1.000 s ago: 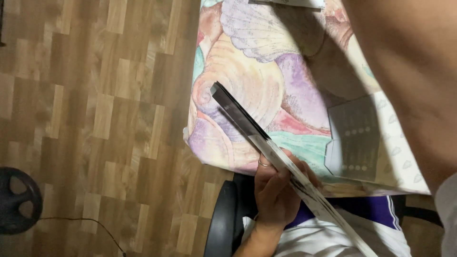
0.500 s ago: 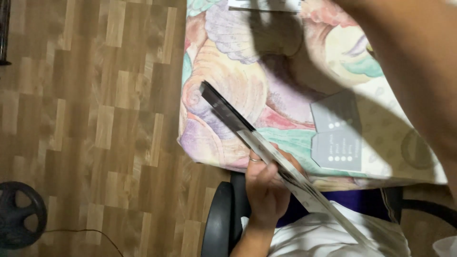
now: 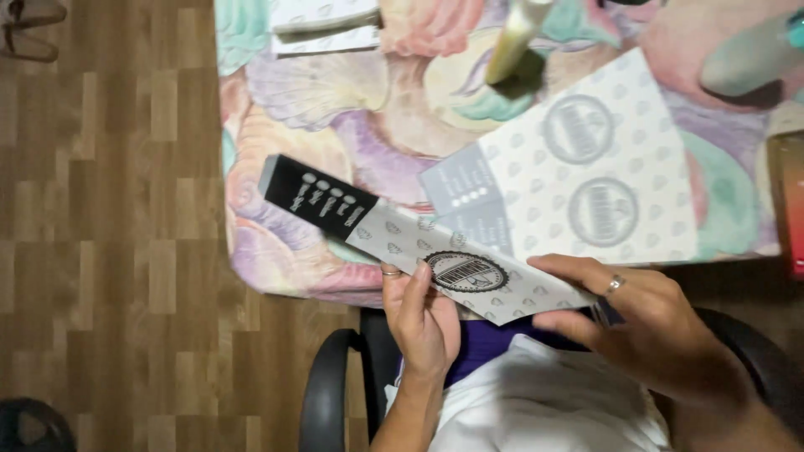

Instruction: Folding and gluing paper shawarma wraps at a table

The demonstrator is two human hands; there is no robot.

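Note:
Both hands hold a long, flat cardboard sleeve (image 3: pixel 419 243), white with a grey drop pattern, a round emblem and a black end. My left hand (image 3: pixel 423 318) grips it from below near the emblem, thumb on top. The right end sits under the fingers of my right hand (image 3: pixel 645 322), which wears a ring. The sleeve slants over the near edge of a table with a pastel shell-patterned cloth (image 3: pixel 335 92). A second flat sheet of the same patterned cardboard (image 3: pixel 578 180) lies on the cloth just beyond.
A pale tube-shaped thing (image 3: pixel 515 33) stands on the table at the back, a small card (image 3: pixel 322 25) at the far left, a red object (image 3: pixel 787 201) at the right edge. Black chair arm (image 3: pixel 322 393) below; wood floor (image 3: pixel 109 226) to the left.
The sleeve turned from edge-on to flat, face up. My right hand came down out of the foreground and took its right end. The view tilted toward the table.

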